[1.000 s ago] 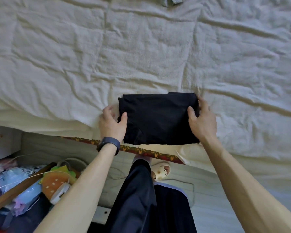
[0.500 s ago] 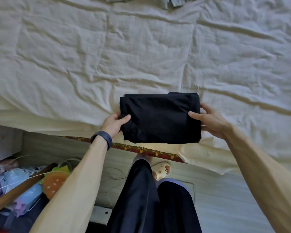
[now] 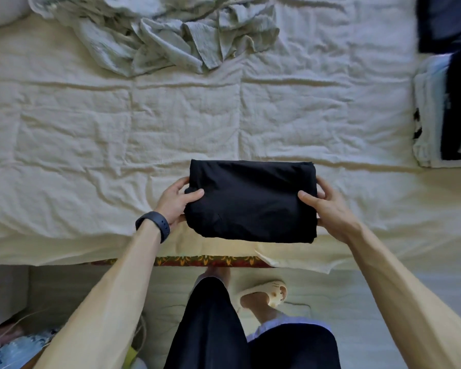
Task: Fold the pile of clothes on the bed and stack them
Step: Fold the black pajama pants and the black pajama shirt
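My left hand (image 3: 175, 202) grasps the left end of the folded black garment (image 3: 250, 201), thumb on top and fingers tucked beneath. My right hand (image 3: 328, 209) grasps the right end in the same way, thumb lying on the upper layer. The bundle sits between my palms as a thick rectangle over the near edge of the bed (image 3: 117, 129). Its front hem hangs past the sheet, so I judge it is lifted or nearly so, though I cannot be sure it is clear of the cloth.

The folding of this piece looks done, and the step in hand is getting it onto the stack. To do that well, I should press both thumbs down enough that the top layers do not slide or spring open. My fingers should bear the weight from below so the middle does not sag. I should carry it level rather than tipped.

The stack of folded clothes (image 3: 437, 107) lies well apart at the right edge of the bed, partly out of view. I would turn my body toward it instead of stretching one arm. I would set the bundle down squarely, edges matched to the piece below, and draw my fingers out sideways last.

Beyond, at the far side, the crumpled pale pile (image 3: 171, 30) waits unfolded, so plenty of the task remains.
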